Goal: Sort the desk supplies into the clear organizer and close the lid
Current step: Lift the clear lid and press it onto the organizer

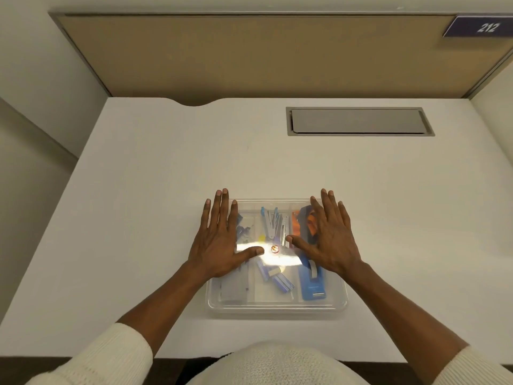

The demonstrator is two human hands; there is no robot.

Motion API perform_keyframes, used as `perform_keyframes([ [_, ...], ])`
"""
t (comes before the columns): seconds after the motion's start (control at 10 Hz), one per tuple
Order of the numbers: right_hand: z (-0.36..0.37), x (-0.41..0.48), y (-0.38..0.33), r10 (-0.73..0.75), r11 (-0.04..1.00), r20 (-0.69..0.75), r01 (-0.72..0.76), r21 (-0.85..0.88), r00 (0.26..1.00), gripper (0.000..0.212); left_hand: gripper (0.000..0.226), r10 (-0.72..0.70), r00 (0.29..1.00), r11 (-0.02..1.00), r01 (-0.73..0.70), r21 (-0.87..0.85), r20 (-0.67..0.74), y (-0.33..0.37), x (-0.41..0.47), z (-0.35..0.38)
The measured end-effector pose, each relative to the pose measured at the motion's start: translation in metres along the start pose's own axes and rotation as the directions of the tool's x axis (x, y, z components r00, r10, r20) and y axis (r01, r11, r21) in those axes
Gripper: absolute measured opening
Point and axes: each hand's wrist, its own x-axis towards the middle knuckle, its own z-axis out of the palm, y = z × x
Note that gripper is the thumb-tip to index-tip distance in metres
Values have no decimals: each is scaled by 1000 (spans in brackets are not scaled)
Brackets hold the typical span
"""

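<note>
Left hand (219, 240) and right hand (331, 237) are lying flat, fingers spread, gripping nothing, pressing the transparent lid of the clear plastic organizer (277, 307) on the white desk (166, 168)

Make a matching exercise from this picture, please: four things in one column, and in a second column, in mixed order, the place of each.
Things:
1. left hand
2. right hand
3. blue tape dispenser
4. grey hatch

Places:
A. set into the desk, far right
B. flat on the left part of the organizer lid
C. inside the organizer, right compartment, near end
D. flat on the right part of the organizer lid

Pairs: 1-B, 2-D, 3-C, 4-A
</note>
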Motion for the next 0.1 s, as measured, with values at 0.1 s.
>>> perform_keyframes([
  [0.1, -6, 1, -5, -19, 998, -30, 21, 56, 999, 115, 127, 3, 1000, 1000, -3, 12, -20, 1, 0, -3],
])
